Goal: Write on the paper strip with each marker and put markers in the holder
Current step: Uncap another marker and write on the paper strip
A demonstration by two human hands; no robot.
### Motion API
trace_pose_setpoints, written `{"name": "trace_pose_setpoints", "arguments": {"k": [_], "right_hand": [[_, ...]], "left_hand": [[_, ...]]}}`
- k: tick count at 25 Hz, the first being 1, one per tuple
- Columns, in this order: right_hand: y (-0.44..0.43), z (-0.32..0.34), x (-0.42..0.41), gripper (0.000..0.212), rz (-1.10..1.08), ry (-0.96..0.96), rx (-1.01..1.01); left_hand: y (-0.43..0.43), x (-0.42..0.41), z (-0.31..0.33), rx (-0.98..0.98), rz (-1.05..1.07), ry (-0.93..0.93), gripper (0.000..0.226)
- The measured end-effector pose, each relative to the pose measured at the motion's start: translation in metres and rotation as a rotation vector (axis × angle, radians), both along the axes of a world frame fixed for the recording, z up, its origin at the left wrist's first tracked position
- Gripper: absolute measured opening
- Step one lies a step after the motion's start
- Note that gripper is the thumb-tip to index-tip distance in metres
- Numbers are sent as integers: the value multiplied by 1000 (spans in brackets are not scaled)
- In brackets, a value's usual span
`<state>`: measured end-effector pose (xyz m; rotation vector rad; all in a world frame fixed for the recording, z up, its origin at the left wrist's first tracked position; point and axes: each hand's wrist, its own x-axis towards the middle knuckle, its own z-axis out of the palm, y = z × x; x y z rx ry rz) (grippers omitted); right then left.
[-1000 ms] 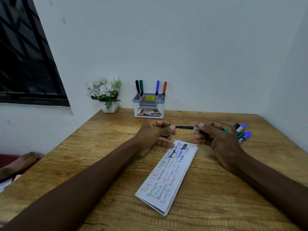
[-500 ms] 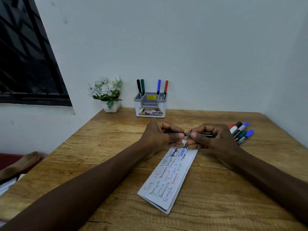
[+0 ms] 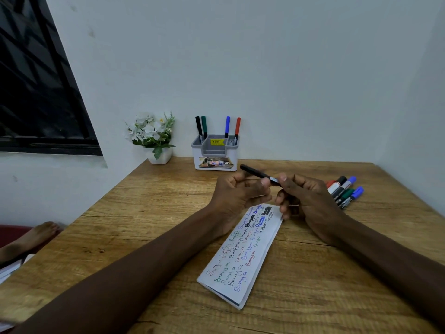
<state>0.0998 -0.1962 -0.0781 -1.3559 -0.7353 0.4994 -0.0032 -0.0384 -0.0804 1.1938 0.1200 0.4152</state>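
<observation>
**Black marker held between both hands above the paper strip**

Both hands meet over the far end of the paper strip [image 3: 240, 254], which lies slanted on the wooden table [image 3: 144, 213] and is covered in handwriting in several colours. The right hand [image 3: 305, 201] is closed around the body of a thin black marker [image 3: 257, 174], thumb and fingers pinching it near its printed label; the capped black end points up and away toward the holder. The left hand [image 3: 238, 191] is curled, its thumb tip touching the marker just beside the right thumb; whether it actually grips the pen I cannot tell.

The grey and white marker holder [image 3: 215, 153] stands at the back against the wall, with a black and a green pen upright in its left slot and a blue and a red one in its right. A small pot of white flowers [image 3: 154, 138] sits to its left. Loose thick markers [image 3: 344, 190] lie clustered on the table just right of the right hand.
</observation>
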Motion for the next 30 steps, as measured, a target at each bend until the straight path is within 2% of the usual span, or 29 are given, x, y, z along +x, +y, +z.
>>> {"name": "trace_pose_setpoints", "arguments": {"k": [2, 5, 8, 12, 16, 18, 24, 28, 30], "right_hand": [[1, 0, 0, 33, 15, -15, -17], [2, 0, -1, 36, 54, -2, -32], [3, -1, -1, 36, 43, 2, -56], [3, -6, 4, 24, -3, -30, -83], [4, -9, 4, 18, 37, -110, -158], [4, -10, 5, 18, 39, -117, -157], [4, -12, 8, 18, 50, -155, -174], [5, -13, 11, 17, 52, -180, -179], [5, -14, 11, 17, 52, -192, -175]], "left_hand": [[1, 0, 0, 110, 26, 40, 26], [7, 0, 5, 154, 92, 14, 24], [26, 1, 10, 141, 253, -51, 24], [58, 4, 23, 154, 498, -124, 20], [116, 12, 46, 434, 915, -123, 23], [146, 18, 50, 556, 1002, -98, 22], [192, 39, 47, 782, 1052, 68, 18], [203, 54, 48, 875, 994, 214, 22], [203, 59, 50, 981, 962, 279, 22]]}}
